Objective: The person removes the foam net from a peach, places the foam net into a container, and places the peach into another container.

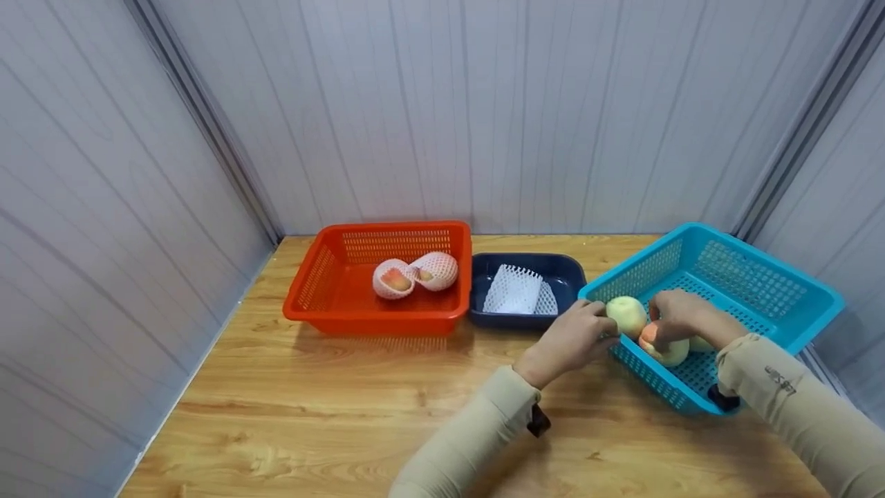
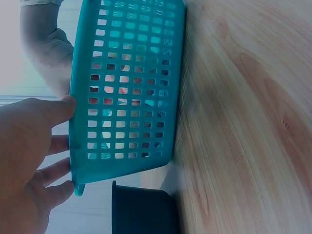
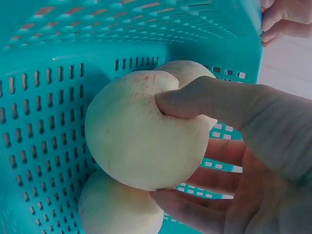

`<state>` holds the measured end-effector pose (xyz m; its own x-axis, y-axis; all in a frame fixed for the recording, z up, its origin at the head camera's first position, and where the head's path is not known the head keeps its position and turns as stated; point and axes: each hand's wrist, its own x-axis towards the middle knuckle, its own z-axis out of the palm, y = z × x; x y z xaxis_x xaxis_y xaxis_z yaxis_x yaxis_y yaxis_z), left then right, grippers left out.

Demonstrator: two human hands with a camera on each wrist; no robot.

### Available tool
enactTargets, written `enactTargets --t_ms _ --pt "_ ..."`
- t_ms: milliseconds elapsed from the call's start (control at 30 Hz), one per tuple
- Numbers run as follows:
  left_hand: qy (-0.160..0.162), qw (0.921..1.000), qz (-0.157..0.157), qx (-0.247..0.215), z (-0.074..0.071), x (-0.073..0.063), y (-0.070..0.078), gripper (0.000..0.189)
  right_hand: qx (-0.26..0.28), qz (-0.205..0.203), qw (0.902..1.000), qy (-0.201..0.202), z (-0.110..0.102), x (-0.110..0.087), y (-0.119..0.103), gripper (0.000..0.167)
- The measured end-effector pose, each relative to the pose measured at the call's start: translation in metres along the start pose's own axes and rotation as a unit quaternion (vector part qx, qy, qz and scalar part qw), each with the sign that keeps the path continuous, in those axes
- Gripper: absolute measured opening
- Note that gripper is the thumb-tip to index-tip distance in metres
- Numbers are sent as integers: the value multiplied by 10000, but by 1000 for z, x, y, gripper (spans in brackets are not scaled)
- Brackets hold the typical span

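Observation:
My right hand (image 1: pixel 686 317) holds a pale peach with a red blush (image 3: pixel 139 139) inside the teal basket (image 1: pixel 795 277). In the right wrist view its thumb presses the peach's top and its fingers curve round the side. A second peach (image 1: pixel 626 318) lies in the basket corner by my left hand. Another peach (image 3: pixel 119 207) shows below the held one, partly covered by it. My left hand (image 1: pixel 570 340) pinches the basket's near-left rim, with thumb and fingertips on the edge in the left wrist view.
An orange-red basket (image 1: pixel 380 324) stands at the left with two peaches in white foam nets (image 1: pixel 435 271). Between the baskets sits a dark blue tray (image 1: pixel 511 321) holding white foam netting (image 1: pixel 515 290). Panelled walls (image 1: pixel 429 117) enclose the wooden table (image 1: pixel 332 394) at the back and sides.

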<state>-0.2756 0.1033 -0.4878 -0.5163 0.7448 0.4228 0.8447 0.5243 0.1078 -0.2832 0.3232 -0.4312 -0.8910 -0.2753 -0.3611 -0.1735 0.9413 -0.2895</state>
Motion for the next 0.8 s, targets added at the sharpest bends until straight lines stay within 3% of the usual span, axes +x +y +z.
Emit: enactTargets --t_ms 433,800 --pt "86 10000 19 26 -2 0 1 15 -77 -65 9998 -174 0 4 -4 30" --pt "72 9999 -113 15 1 -3 1 15 -126 -170 9997 -126 4 -1 -4 54"
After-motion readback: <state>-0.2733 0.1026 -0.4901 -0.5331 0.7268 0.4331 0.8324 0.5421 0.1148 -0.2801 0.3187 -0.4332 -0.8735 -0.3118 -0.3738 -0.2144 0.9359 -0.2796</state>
